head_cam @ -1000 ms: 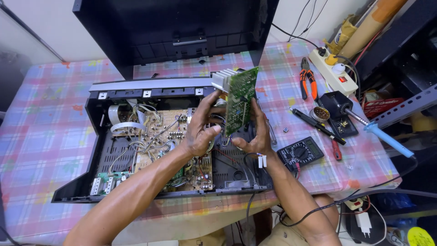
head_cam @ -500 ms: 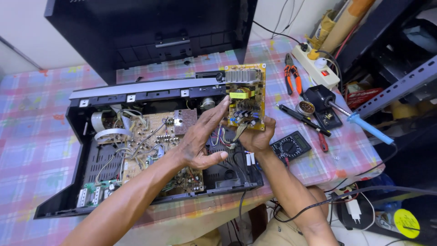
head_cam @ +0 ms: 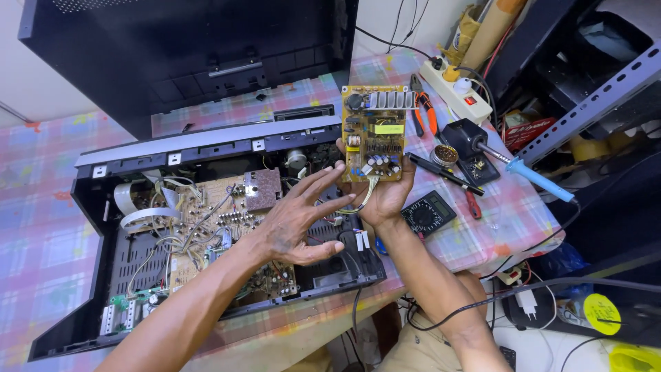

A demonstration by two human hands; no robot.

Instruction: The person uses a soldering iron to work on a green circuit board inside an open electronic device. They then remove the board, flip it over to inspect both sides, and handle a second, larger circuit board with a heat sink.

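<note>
My right hand (head_cam: 385,196) holds a small tan circuit board (head_cam: 374,133) upright from below, component side toward me, above the right end of an opened black electronics chassis (head_cam: 138,269). White wires (head_cam: 361,200) trail from the board's lower edge toward the chassis. My left hand (head_cam: 299,217) hovers open with fingers spread over the chassis, just left of the board, touching nothing I can tell. Inside the chassis lie a large brown circuit board (head_cam: 206,220) and grey ribbon cables (head_cam: 138,210).
The chassis cover (head_cam: 200,48) stands behind. Right of the board lie orange-handled pliers (head_cam: 421,114), a white power strip (head_cam: 458,89), a solder tin (head_cam: 445,155), a blue-handled soldering iron (head_cam: 530,176) on its stand, a black pen (head_cam: 441,172) and a black multimeter (head_cam: 427,213). Metal shelving (head_cam: 592,103) stands at right.
The right hand has turned the small board to face me and lifted it up and to the right. The left hand let go of it and now hovers open.
</note>
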